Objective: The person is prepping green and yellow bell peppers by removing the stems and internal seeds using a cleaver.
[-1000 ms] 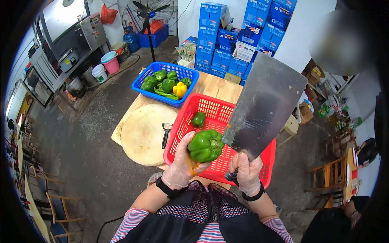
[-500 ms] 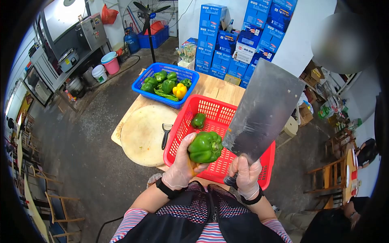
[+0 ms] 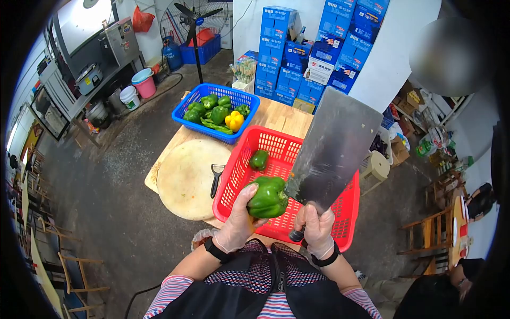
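My left hand [image 3: 237, 223], in a clear glove, is wrapped round a green bell pepper [image 3: 269, 198] above the red basket [image 3: 348, 226]. The handle of a wide cleaver [image 3: 336, 146] is in my gloved right hand [image 3: 317, 228]. Its blade points up and away, and its lower corner is at the stem end of the pepper; whether they touch is hard to tell. Another green pepper [image 3: 259, 159] lies inside the red basket. Left of that basket, a black-handled peeler [image 3: 215, 181] rests on the round cutting board [image 3: 183, 183].
A blue basket [image 3: 178, 118] of green peppers and one yellow pepper [image 3: 235, 121] stands at the back of the wooden table [image 3: 287, 117]. Beyond are stacked blue boxes [image 3: 275, 42] and a fan [image 3: 196, 21]. At the lower right is another person's arm [image 3: 459, 279].
The cleaver has moved left and down, bringing its lower corner to the stem end of the pepper. The held pepper has turned slightly, with its stem end now facing the blade.
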A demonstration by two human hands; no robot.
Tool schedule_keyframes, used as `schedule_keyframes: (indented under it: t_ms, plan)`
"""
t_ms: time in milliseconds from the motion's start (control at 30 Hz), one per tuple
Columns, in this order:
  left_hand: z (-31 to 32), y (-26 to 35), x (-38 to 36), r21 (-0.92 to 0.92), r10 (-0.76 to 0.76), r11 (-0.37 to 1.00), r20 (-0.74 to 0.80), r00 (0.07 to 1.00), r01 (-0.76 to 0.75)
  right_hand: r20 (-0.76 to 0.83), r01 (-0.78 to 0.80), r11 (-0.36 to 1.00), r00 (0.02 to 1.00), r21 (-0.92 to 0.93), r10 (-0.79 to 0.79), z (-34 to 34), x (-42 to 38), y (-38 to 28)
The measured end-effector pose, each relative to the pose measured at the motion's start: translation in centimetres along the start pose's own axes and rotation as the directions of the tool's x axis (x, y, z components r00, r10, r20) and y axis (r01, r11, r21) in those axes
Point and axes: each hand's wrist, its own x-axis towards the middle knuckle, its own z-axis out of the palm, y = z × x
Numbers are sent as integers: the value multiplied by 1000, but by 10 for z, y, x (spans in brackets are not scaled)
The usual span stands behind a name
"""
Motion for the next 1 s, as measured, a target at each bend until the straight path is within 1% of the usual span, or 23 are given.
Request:
schedule_keyframes:
  t_ms: [33,67,100,133,200,233,267,300,333,400,433,500,533,600,633,667,733,767,833,867,933,967,1000]
  plan:
    - [-1,2,1,0,1,1000,1,1000,-1,4,-23,998,1000,63,23,-1,1,2]
    - [-2,6,3,-19,-32,999,49,998,33,10,-46,991,999,125,45,-1,2,3]
    - [-3,7,3,-38,-64,997,95,993,68,13,-48,991,999,125,46,-1,2,5]
    - [-1,6,2,-38,-64,997,94,994,68,13,-29,997,1000,73,29,-1,2,7]
    - [5,3,2,96,39,995,-40,998,-35,14,-9,1000,1000,19,9,2,3,10]
    - [5,-1,2,97,37,995,-40,999,-33,-3,8,1000,1000,-28,-8,7,2,12]
    - [2,-8,1,97,99,991,-55,994,-94,-21,24,997,999,-77,-26,9,2,14]
    - [0,-13,3,97,163,983,-69,984,-156,10,56,996,998,-70,-55,8,2,16]
    - [0,-18,7,98,163,983,-66,984,-156,8,57,996,998,-71,-57,9,3,19]
    - [2,-26,12,61,250,968,-170,953,-243,-17,39,998,999,-45,-40,11,2,22]
    - [0,-23,10,60,250,968,-171,953,-243,-16,39,998,999,-45,-39,11,2,21]
    - [-4,-8,6,39,70,997,-70,995,-67,-15,-61,996,998,70,63,9,2,20]
    - [-8,-5,6,39,67,997,-74,995,-65,-15,-66,995,998,72,67,9,2,19]
    - [-12,1,10,-23,-41,999,22,999,41,27,-123,976,992,180,120,6,5,16]
    - [-8,2,10,-58,-77,996,-44,996,75,28,-126,976,992,178,123,5,5,14]
    - [-9,4,11,-59,-77,996,-46,996,74,39,-122,974,992,192,116,5,6,11]
    - [-10,6,11,-116,-169,978,21,985,171,52,-117,971,993,206,109,5,7,11]
    - [-8,6,10,-117,-170,978,19,985,171,52,-127,971,992,204,119,6,7,12]
    - [-1,6,9,-127,-189,976,-96,977,176,47,-134,970,991,203,127,5,7,13]
    - [-2,7,10,-126,-187,977,-94,978,174,68,-134,964,990,230,121,2,8,12]
    - [-10,9,9,-144,-255,952,110,961,269,94,-142,956,988,255,122,-2,7,11]
    - [-10,10,7,-147,-255,952,108,961,269,129,-155,961,983,228,128,-5,7,11]
    - [-9,14,7,-148,-313,935,79,946,322,164,-163,966,978,200,131,-8,9,12]
